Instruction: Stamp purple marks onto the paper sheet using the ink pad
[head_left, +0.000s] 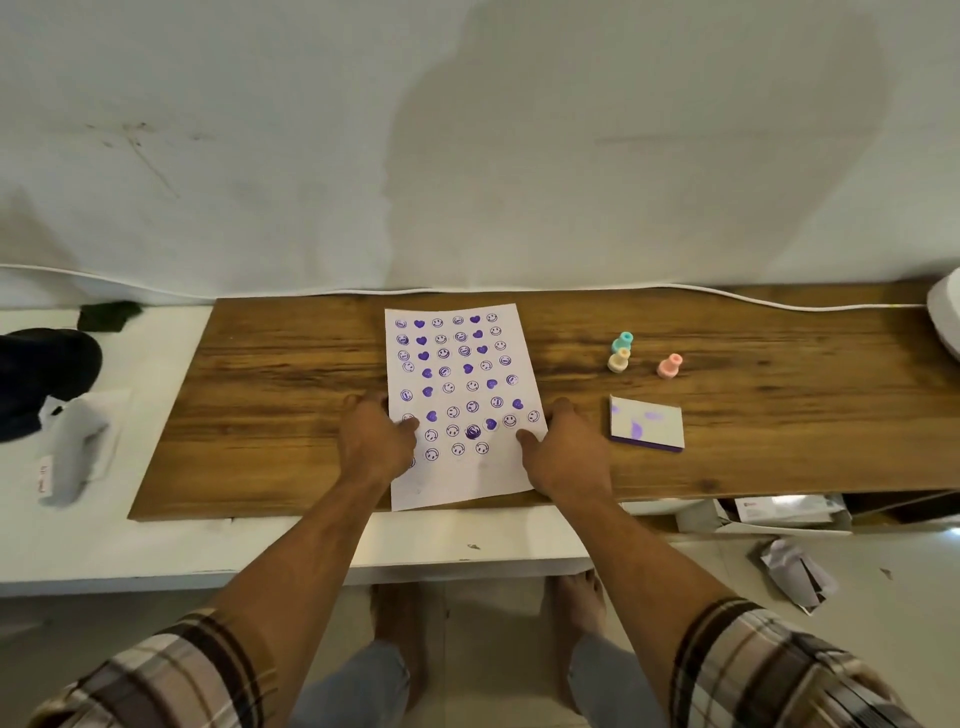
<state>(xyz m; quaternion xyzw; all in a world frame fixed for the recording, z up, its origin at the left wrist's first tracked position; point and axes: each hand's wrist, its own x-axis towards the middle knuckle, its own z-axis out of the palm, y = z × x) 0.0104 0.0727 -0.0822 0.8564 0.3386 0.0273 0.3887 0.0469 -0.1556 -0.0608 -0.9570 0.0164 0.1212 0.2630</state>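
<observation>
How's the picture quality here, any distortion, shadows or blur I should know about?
Head view: wide-angle bending curves the white cable and the wooden board's edges; a large soft shadow falls on the wall; stamped marks on the paper sheet read clearly, while the plaid sleeves at the bottom corners are soft.

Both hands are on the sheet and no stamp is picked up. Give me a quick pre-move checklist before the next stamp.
1. Paper sheet flat on the wooden board: ok.
2. Left hand and right hand free of tools: ok.
3. Blank space at the sheet's near end: ok.
4. Teal stamp, cream stamp, pink stamp upright, apart from the sheet: ok.
5. Ink pad open, ink exposed: not ok, looks closed.
6. Ink wet enough: cannot tell.
</observation>
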